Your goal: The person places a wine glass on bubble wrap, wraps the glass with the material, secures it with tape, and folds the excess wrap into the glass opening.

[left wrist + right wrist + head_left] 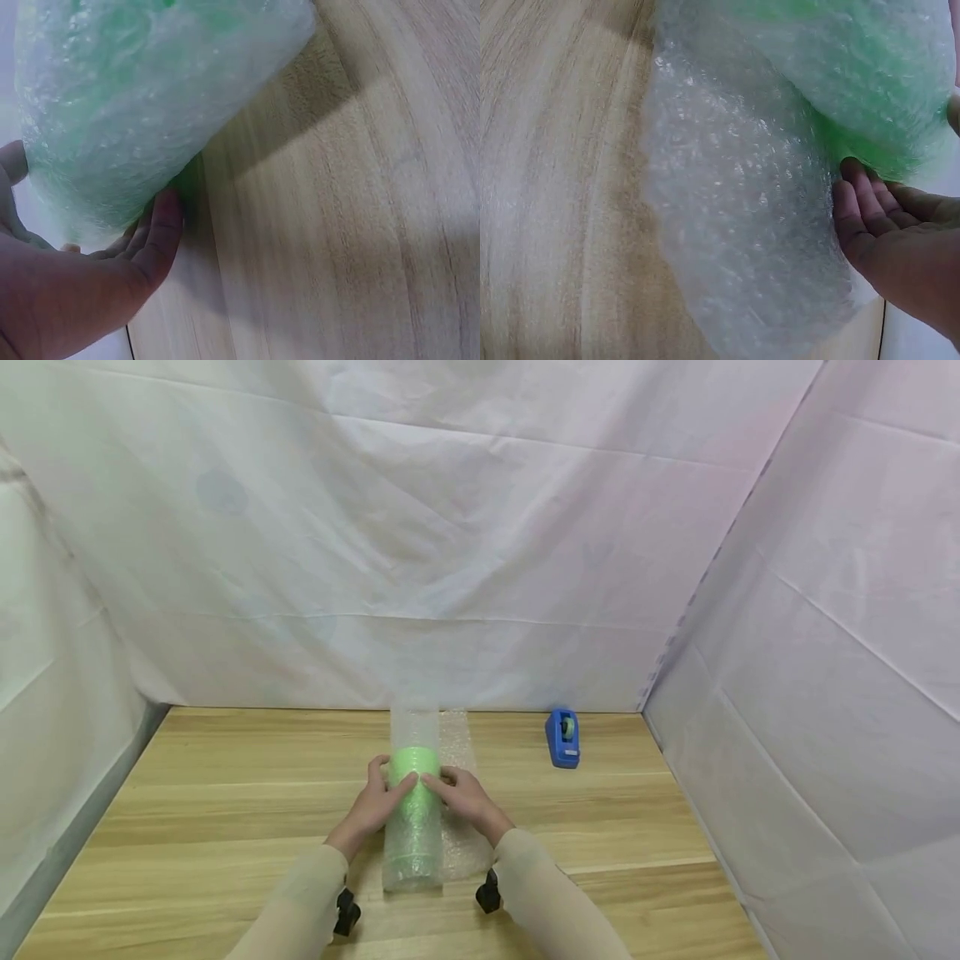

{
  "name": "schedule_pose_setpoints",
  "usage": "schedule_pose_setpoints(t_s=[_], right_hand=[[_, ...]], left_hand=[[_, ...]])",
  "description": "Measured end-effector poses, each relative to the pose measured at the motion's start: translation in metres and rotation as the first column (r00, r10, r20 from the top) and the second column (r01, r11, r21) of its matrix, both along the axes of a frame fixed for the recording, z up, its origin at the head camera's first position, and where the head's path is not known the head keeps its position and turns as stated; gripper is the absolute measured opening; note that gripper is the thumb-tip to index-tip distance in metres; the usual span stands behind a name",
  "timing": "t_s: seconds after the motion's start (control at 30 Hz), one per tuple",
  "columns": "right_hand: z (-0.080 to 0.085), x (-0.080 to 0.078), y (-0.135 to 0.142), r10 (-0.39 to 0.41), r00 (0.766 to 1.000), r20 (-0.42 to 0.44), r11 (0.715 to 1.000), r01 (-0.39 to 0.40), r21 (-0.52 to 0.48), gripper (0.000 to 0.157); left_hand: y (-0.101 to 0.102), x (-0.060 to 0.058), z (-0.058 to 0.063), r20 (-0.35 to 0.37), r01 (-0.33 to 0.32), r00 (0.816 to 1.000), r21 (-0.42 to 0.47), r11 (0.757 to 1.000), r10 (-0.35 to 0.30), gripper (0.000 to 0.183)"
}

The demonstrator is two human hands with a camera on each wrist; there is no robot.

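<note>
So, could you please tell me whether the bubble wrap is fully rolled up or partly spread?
Partly spread: the wrap covers the green item, but a flap lies on the table to its right.

We've got glossy, bumpy plastic bubble wrap (pixel 735 202); table (pixel 225 793) looks smooth wood-grain, low sheen; tape dispenser (pixel 564 753) smooth plastic; backdrop (pixel 450 543) creased, thin sheeting; sleeves (pixel 292 902) matt cloth.

The cylinder (pixel 416 808) is green, the bubble wrap (pixel 461 843) clear, the tape dispenser (pixel 562 742) blue, the table (pixel 247 793) tan, wood-grained.
</note>
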State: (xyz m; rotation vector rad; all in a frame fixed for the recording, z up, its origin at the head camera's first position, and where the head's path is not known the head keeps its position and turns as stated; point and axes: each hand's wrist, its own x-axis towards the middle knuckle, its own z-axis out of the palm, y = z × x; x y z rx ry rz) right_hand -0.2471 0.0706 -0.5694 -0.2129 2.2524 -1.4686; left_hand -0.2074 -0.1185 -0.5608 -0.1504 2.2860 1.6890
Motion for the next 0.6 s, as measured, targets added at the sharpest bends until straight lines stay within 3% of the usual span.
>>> schedule_pose_setpoints(t_s=[0.3, 0.6], right_hand=[[0.002, 0.009, -0.013, 0.04, 0.999, 0.024, 0.999, -0.039, -0.028, 0.059], [0.002, 0.012, -0.011, -0.027, 0.995, 0.093, 0.997, 0.034, -0.076, 0.065]], left_hand=[[-0.013, -0.005, 0.005, 0.086, 0.042, 0.995, -0.014, 0.999, -0.041, 0.082], [-0.012, -0.004, 0.007, 0.064, 0.053, 0.997, -0.001, 0.999, -0.053, 0.083]])
